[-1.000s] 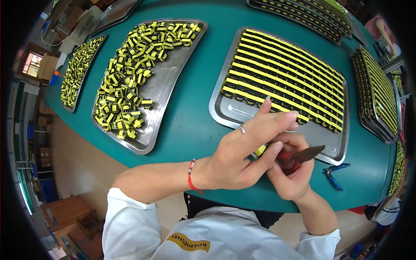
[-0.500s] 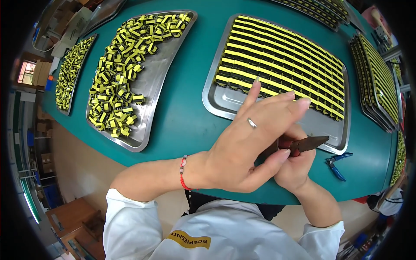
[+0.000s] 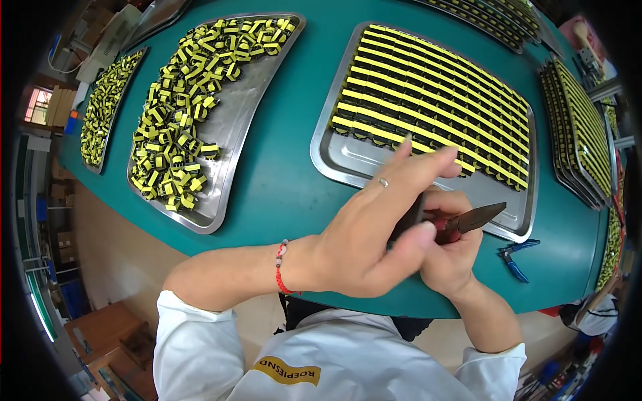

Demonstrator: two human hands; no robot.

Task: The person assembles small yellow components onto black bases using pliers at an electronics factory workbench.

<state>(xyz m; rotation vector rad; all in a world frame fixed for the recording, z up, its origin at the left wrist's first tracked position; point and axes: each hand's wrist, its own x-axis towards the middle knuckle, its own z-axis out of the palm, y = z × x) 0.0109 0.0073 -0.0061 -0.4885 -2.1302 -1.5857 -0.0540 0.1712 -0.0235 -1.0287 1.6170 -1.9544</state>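
Note:
My right hand (image 3: 452, 257) is wrapped round a pair of pliers (image 3: 476, 218) with red showing at the grip and dark pointed jaws aimed right. Close beside it, my left hand (image 3: 364, 230) has its fingers stretched out and its thumb near the pliers' red part. A dark shape (image 3: 406, 222) shows between the left thumb and fingers; its kind is hidden. Beyond the hands lies a metal tray (image 3: 348, 155) with neat rows of yellow-and-black parts (image 3: 435, 100), which look like small transformers or coils. The left fingertips overlap the tray's near side in view.
Left of me, a metal tray (image 3: 235, 134) holds loose yellow-and-black parts (image 3: 177, 127); another heap (image 3: 110, 107) sits farther left. Blue-handled cutters (image 3: 515, 259) lie on the green table (image 3: 287, 194) at right. Stacked filled trays (image 3: 576, 127) stand at the right edge.
My left hand has moved slightly left and down, its thumb drawing back a little from the pliers. The pliers' jaws have tilted slightly upward, and the right hand has shifted slightly left.

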